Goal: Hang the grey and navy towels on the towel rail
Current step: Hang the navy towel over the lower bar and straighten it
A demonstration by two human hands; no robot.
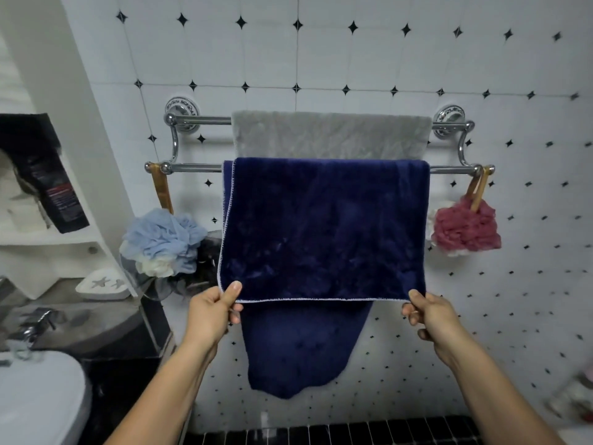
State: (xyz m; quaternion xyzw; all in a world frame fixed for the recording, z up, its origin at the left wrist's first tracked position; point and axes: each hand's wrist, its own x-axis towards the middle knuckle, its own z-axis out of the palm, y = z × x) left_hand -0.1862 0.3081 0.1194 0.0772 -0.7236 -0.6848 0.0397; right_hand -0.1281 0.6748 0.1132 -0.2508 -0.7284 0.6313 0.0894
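Note:
A chrome double towel rail (195,167) is fixed to the tiled wall. The grey towel (330,136) lies draped over its upper, rear bar. The navy towel (324,226) hangs over the lower, front bar, with its back half dangling lower and bunched behind. My left hand (215,306) pinches the bottom left corner of the navy towel's front flap. My right hand (430,311) pinches the bottom right corner. Both hands hold the flap's white-stitched hem level and lifted slightly outward.
A blue and white bath pouf (163,242) hangs from the rail's left end, a red one (465,228) from the right end. White shelves (51,236) with a black pouch and a soap dish (104,285) stand at the left, above a washbasin (38,390).

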